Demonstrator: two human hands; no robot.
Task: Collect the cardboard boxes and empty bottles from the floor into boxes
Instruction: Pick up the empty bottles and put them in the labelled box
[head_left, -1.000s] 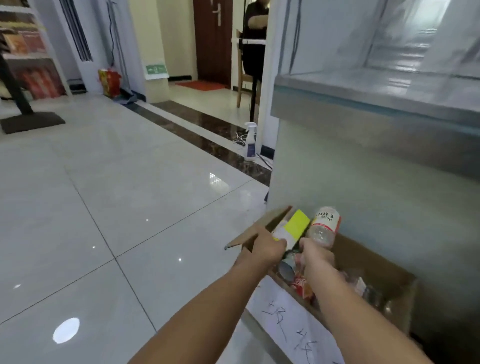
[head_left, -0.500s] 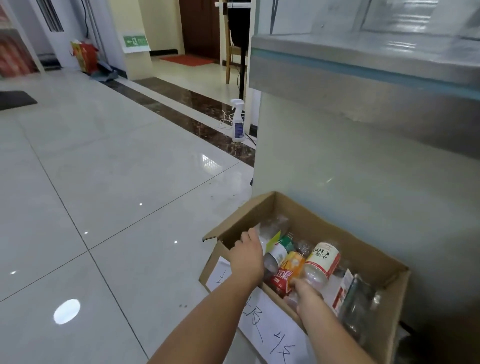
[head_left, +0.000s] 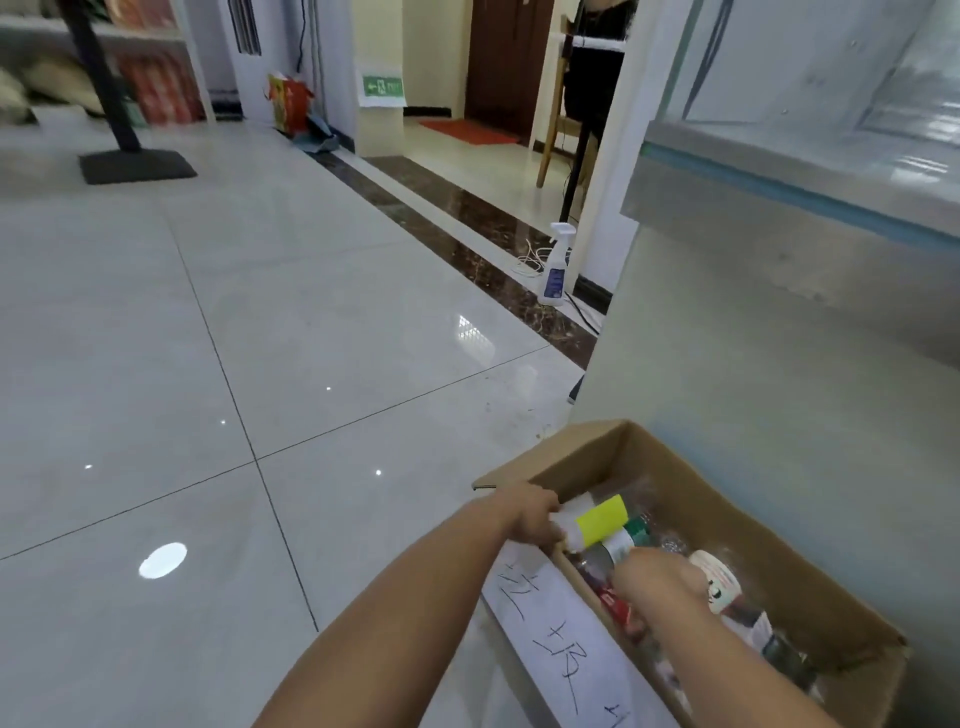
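Observation:
An open cardboard box (head_left: 737, 512) stands on the floor against a pale counter, with a handwritten white paper (head_left: 561, 639) taped to its front. Several empty bottles lie inside. My left hand (head_left: 530, 514) grips a bottle with a yellow label (head_left: 602, 519) at the box's near left corner. My right hand (head_left: 660, 579) is inside the box, its fingers curled around a clear bottle with a white and red label (head_left: 719, 579). A green-capped bottle (head_left: 631, 535) and a red-labelled one (head_left: 615, 603) lie between the hands.
A white spray bottle (head_left: 556, 265) stands on the floor beside a cable at the counter's far end. A black stand base (head_left: 137, 166) sits far left. A chair (head_left: 558, 124) and a person are in the doorway behind. The pale counter (head_left: 779, 322) rises on the right.
The bottles were lowered from above the box into it. My left hand now holds the yellow-labelled bottle at the box's left corner. The camera tilted up slightly.

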